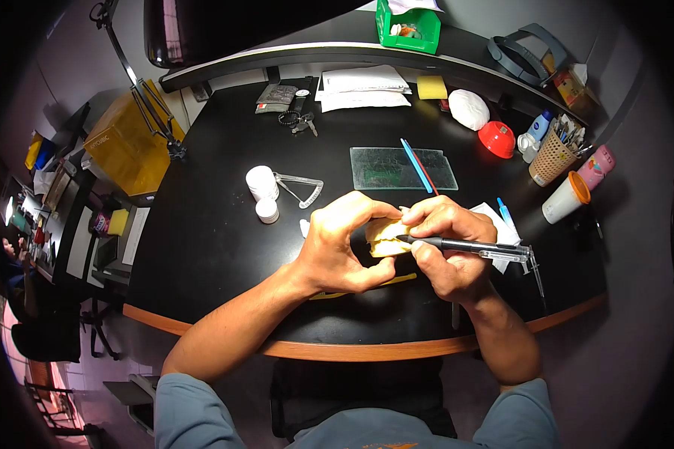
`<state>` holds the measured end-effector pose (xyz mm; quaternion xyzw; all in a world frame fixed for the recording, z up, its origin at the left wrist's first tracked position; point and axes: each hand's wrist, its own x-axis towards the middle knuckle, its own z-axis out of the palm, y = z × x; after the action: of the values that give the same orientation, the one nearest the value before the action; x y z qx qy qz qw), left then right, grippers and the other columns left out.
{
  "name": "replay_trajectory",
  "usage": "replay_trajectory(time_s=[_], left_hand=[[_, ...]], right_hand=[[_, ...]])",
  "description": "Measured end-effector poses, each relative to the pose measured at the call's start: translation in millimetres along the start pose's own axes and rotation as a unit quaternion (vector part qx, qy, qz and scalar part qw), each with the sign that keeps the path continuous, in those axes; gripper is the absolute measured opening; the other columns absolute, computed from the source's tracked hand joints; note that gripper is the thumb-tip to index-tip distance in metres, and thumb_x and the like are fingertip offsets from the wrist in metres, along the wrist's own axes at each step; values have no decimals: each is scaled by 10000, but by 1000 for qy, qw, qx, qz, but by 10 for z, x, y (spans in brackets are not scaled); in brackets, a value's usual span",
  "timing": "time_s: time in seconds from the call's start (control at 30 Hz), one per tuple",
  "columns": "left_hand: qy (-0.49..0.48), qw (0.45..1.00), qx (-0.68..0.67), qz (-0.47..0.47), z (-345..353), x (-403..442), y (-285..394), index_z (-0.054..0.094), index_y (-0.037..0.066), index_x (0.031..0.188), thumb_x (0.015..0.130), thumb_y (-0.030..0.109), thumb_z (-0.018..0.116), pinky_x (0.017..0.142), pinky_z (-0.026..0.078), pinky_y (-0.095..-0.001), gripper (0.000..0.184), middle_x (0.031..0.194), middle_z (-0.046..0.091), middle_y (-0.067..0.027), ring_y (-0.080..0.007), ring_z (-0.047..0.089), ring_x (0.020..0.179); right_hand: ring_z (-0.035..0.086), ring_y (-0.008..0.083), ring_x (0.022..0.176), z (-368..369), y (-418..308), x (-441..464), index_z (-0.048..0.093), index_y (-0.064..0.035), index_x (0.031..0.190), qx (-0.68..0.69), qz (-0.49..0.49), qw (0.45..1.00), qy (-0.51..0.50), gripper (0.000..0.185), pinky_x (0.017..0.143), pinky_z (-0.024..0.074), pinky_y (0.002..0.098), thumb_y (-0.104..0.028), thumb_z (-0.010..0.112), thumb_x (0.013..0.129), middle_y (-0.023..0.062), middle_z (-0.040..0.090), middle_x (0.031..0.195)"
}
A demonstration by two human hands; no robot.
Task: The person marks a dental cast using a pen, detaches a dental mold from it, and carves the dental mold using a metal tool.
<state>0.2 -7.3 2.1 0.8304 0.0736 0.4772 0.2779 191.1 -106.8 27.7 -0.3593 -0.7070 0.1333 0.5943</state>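
Note:
Between both hands, above the front middle of the black table, is a small pale yellow model (386,238), brightly lit. My left hand (350,243) grips it from the left, with thumb below and forefinger above. A black pen-like tool (457,245) is pinched in my right hand (454,239), its tip pointing left and touching or very near the model. The right fingertips also meet the model's upper right side. Beneath the hands lies a yellow strip-like tool (402,279), partly hidden.
Behind the hands lies a glass plate (386,168) with blue and red sticks. White jars (261,183) and a metal caliper (311,192) are left. A red bowl (496,140), a lidded cup (563,200) and a tool basket (553,156) stand right. Another person sits far left.

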Motion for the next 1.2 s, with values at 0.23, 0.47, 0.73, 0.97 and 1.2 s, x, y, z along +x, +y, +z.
replay_trajectory(time_s=[0.23, 0.47, 0.73, 0.97, 1.2], left_hand=[[-1, 1000, 0, 2, -9, -3, -15, 749, 11, 1121, 677, 154, 846, 795, 601, -356, 476, 974, 752, -126, -248, 734, 863], [3, 1000, 0, 11, 4, -12, -44, 746, 11, 1122, 680, 170, 853, 797, 602, -359, 482, 975, 751, -131, -258, 733, 867], [5, 1000, -3, 9, 2, -10, -28, 744, 10, 1118, 684, 173, 851, 802, 601, -364, 476, 970, 750, -137, -269, 733, 870], [0, 1000, 3, 11, -11, -2, -16, 741, 11, 1114, 683, 175, 851, 805, 599, -371, 474, 973, 752, -136, -271, 729, 871], [1, 1000, -1, 11, -2, -9, -27, 741, 15, 1116, 683, 179, 852, 795, 597, -372, 476, 965, 747, -131, -269, 723, 860]], right_hand=[[777, 245, 897, -2, 20, -5, 705, 32, 882, -15, 0, 1000, -3, 123, 841, 625, 345, 11, 732, 764, 193, 766, 984], [778, 244, 887, -2, 26, -8, 709, 34, 883, -20, 7, 1000, -3, 129, 834, 625, 343, 6, 739, 760, 190, 772, 974], [776, 247, 874, 11, 19, -5, 715, 36, 893, -22, 3, 1000, 1, 140, 825, 624, 346, -1, 745, 762, 195, 772, 977], [774, 248, 881, -1, 14, -4, 707, 36, 875, -20, 0, 1000, -8, 131, 825, 623, 347, 12, 724, 748, 204, 769, 980], [771, 245, 883, 5, 8, -14, 698, 36, 864, -20, 11, 1000, -1, 117, 827, 620, 342, 24, 711, 748, 205, 766, 981]])
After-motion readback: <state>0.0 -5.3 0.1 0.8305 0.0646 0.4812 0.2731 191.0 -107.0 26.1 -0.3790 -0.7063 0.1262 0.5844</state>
